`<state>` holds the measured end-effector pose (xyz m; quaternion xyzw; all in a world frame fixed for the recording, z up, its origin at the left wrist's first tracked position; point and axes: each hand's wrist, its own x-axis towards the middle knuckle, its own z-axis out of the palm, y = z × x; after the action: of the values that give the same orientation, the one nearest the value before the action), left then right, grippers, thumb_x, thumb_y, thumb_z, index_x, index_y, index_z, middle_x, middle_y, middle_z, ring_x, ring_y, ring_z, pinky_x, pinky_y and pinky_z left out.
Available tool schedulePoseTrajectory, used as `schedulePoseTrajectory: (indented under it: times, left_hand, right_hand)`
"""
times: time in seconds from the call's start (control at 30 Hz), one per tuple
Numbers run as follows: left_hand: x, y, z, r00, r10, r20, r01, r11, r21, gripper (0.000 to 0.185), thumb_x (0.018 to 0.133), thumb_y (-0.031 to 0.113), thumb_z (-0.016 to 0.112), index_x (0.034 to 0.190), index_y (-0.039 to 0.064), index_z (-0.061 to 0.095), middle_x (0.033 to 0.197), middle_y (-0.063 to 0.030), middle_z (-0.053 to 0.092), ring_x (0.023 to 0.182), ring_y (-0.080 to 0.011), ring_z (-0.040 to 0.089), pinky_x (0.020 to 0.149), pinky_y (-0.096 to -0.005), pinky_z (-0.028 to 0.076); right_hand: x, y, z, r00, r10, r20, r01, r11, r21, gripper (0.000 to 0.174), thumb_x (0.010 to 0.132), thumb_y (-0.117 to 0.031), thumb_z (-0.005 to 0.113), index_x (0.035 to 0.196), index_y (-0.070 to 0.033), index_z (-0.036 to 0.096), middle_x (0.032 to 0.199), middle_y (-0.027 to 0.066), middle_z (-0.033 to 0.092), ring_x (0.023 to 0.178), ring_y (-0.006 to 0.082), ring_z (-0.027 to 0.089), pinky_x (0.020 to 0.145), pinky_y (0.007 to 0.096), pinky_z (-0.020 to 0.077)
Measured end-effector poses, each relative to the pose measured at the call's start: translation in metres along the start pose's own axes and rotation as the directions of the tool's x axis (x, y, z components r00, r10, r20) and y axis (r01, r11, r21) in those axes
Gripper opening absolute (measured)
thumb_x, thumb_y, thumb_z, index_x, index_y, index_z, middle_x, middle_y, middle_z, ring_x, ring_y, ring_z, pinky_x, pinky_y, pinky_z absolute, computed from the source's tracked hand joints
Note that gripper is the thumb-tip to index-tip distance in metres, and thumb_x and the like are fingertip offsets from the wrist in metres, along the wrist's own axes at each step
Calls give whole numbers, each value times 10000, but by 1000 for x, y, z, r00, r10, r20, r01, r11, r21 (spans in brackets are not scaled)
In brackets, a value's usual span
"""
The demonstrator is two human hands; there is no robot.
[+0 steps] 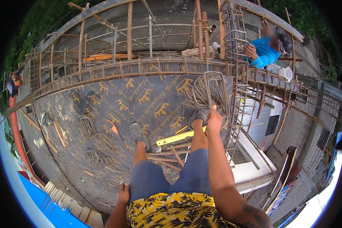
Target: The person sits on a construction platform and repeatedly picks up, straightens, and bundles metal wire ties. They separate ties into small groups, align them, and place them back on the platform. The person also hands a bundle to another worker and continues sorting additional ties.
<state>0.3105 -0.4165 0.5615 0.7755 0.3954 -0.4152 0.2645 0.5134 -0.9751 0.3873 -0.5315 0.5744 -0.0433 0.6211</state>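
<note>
My right hand (pixel 214 121) is closed on the near end of a rectangular rebar stirrup (pixel 214 73). Behind that stirrup is a pile of bent rebar stirrups (pixel 194 95), just past my right shoe (pixel 197 116). Whether the hand grips one stirrup or more cannot be made out. Beside my left thigh hangs my left hand (pixel 124 193), with its fingers partly hidden and no held thing visible. A yellow spirit level (pixel 175 138) lies between my feet, close to several short wooden sticks (pixel 171 153).
A long rebar cage (pixel 142 67) crosses ahead, meeting an upright column cage (pixel 236 37) at right. Beyond it, a person in a blue shirt (pixel 263 51) grips the column bars. An orange-handled saw (pixel 113 127) and other stirrups (pixel 87 125) lie left on the printed plywood deck (pixel 148 114).
</note>
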Motion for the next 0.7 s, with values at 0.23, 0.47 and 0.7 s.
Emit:
schedulePoseTrajectory:
  times: [0.23,0.47,0.7]
  left_hand:
    - [-1,49,7,983,181,-1,-168,914,370,619,943,429,688,1349,-24,580,1338,-273,582,1240,-430,571,1059,-493,459]
    - [30,85,19,952,305,32,-303,918,257,675,929,434,711,1398,-16,528,1340,-264,587,1290,-433,540,1089,-505,436]
    - [116,141,82,904,400,151,-405,914,3,637,913,321,723,1412,-2,495,1341,-268,588,1279,-436,552,1078,-493,451]
  right_hand:
    - [-96,-3,63,978,-45,203,69,991,-112,629,1084,-428,549,569,-96,407,548,-17,381,529,110,314,501,330,258]
    - [-167,73,133,902,140,409,17,934,-357,608,1067,-455,573,587,-111,428,570,-3,412,546,120,334,523,324,276]
    - [-190,185,206,740,287,608,82,859,-506,651,1046,-514,583,578,-77,470,574,-4,439,540,123,361,523,331,311]
